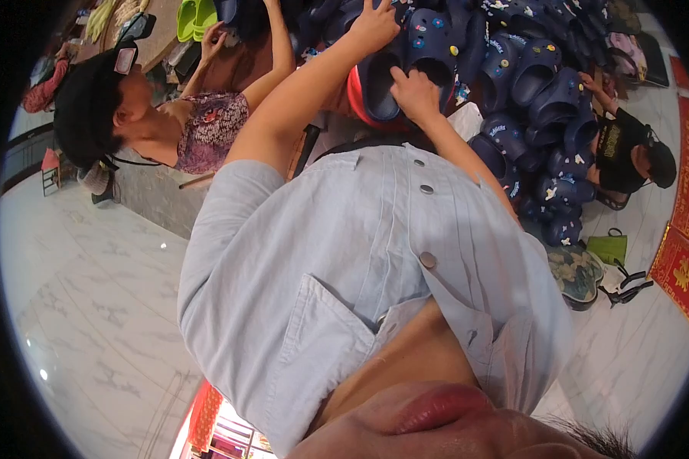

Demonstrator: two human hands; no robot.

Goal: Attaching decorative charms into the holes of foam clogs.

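Observation:
Both my arms reach out from my pale blue shirt (344, 252) to a big heap of navy clogs (528, 84) studded with small charms. My left hand (375, 27) grips the far end of one navy clog (377, 86), which lies over something red. My right hand (415, 93) pinches the same clog's side rim, thumb at the opening. The clog is held up at the near edge of the heap.
A person in a black cap and floral top (207, 126) handles shoes at the left. Another person in black (628, 149) works at the heap's right side. Green clogs (195, 15) lie at the top left. Red mats (685, 260) and a green bag (608, 246) lie on the marble floor.

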